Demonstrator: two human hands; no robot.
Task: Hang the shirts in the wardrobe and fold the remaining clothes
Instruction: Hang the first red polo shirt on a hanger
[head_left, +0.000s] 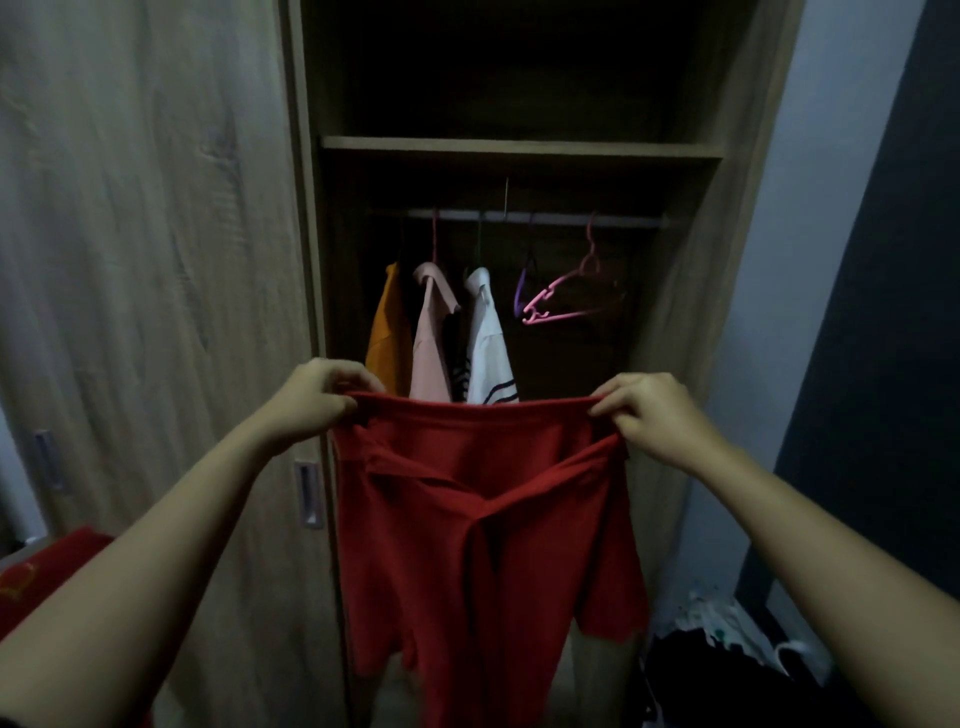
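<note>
I hold a red garment (483, 525) up in front of the open wardrobe (519, 150). My left hand (317, 397) pinches its top left corner and my right hand (649, 415) pinches its top right corner, so the top edge is stretched flat between them. The cloth hangs down with a fold across its middle. Behind it, on the rail (535, 218), hang an orange shirt (387, 332), a pink shirt (431, 338) and a white striped shirt (488, 343). An empty pink hanger (571, 296) and a purple hanger (522, 291) hang to the right.
A wooden sliding door (156, 260) with a recessed handle (309, 493) stands on the left. Red fabric (41, 582) lies at the lower left. A pile of dark and white clothes (727, 654) lies at the lower right, beside a pale wall.
</note>
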